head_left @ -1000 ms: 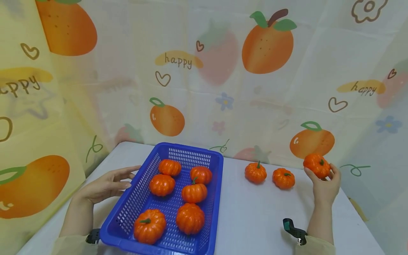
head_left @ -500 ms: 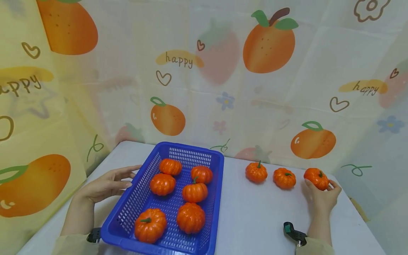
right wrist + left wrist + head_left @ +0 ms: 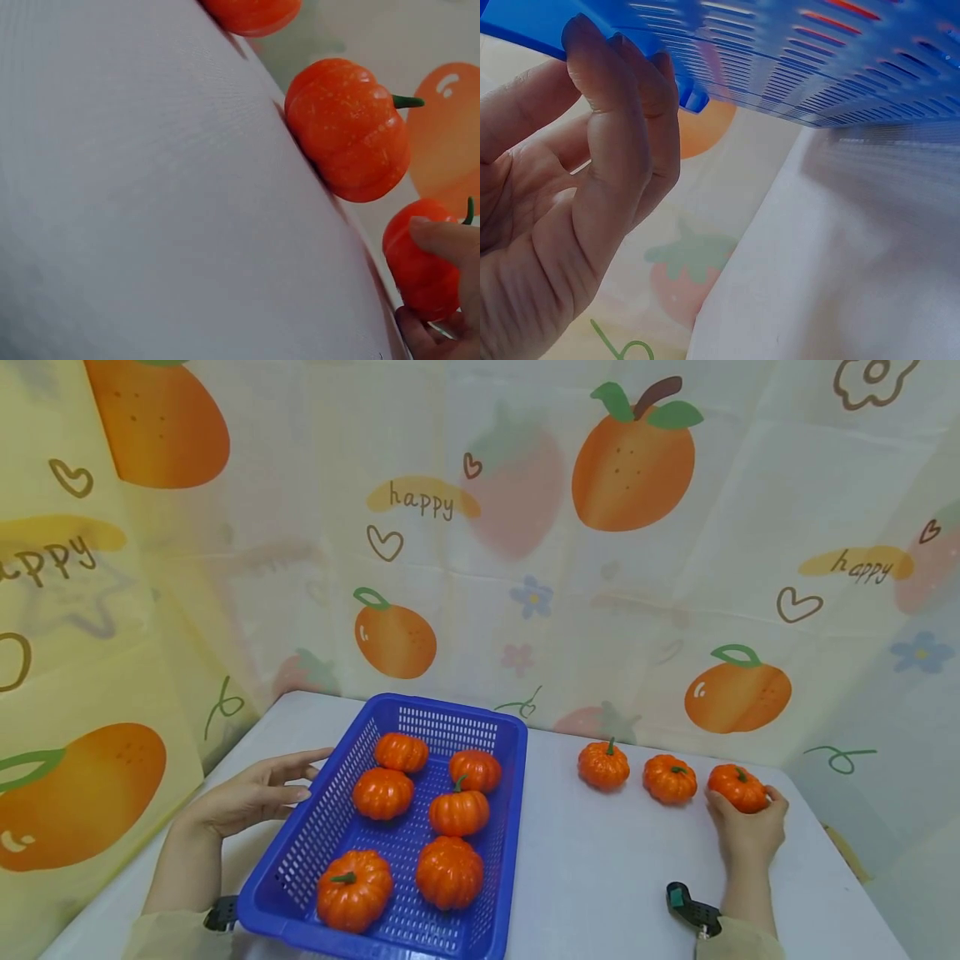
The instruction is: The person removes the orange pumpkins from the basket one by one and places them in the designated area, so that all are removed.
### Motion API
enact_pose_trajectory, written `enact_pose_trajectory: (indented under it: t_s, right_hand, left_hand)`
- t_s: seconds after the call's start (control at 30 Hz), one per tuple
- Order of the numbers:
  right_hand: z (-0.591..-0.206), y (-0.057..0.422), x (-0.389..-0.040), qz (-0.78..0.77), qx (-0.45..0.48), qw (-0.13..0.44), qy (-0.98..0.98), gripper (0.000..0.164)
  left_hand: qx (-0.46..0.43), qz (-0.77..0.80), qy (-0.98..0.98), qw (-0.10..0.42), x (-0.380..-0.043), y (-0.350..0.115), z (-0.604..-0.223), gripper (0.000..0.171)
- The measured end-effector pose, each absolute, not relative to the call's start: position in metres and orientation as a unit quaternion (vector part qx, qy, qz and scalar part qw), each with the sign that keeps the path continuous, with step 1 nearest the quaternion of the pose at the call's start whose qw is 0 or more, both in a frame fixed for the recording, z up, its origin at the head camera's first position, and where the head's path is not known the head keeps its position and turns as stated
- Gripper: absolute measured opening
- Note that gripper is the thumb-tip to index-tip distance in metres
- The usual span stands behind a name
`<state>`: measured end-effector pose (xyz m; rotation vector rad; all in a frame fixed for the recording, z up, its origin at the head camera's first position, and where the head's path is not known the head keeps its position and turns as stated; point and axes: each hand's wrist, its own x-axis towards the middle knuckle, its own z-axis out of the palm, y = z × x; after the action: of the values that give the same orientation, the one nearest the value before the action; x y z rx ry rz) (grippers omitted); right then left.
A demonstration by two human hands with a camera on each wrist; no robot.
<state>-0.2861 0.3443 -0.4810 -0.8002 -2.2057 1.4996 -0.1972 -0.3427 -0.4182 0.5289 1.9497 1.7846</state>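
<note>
At the right of the table my right hand (image 3: 753, 835) holds a small orange pumpkin (image 3: 738, 787), thumb on one side and fingers on the other. The right wrist view shows the thumb across this pumpkin (image 3: 420, 266), down at the tabletop. Two more pumpkins stand in a row to its left, a middle one (image 3: 670, 779) and a left one (image 3: 603, 766). My left hand (image 3: 251, 797) is beside the blue plastic basket (image 3: 517, 827), fingers loosely bent. In the left wrist view, its fingertips meet the underside of the basket's rim (image 3: 525, 30).
Inside the basket lie several pumpkins, among them a front one with a green stem (image 3: 354, 891). The white table (image 3: 592, 877) ends at a fruit-printed cloth (image 3: 480, 635) behind and a yellow one (image 3: 90, 660) at the left.
My right hand has lowered the pumpkin from above the table to the tabletop, then shifted it slightly left toward the other two. The left hand stays at the basket.
</note>
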Motion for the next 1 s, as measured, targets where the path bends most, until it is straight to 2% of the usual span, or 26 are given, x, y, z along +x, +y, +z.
enact_pose_trajectory:
  t_s: [0.43,0.87,1.0]
  right_hand:
    - [-0.4836,0.3447,-0.2869,0.499,-0.28,0.156,-0.805,0.09]
    - [-0.4828,0.3451,-0.2866,0.502,-0.294,0.158,-0.798,0.092]
    - [-0.4803,0.3446,-0.2885,0.514,-0.309,0.178,-0.78,0.09]
  left_hand:
    - [0.194,0.648,0.703,0.221,-0.1956,-0.3411,-0.4168,0.059]
    - [0.21,0.649,0.696,0.224,-0.196,-0.3418,-0.4175,0.058]
    - [0.212,0.65,0.694,0.225,-0.1962,-0.3427,-0.4175,0.058]
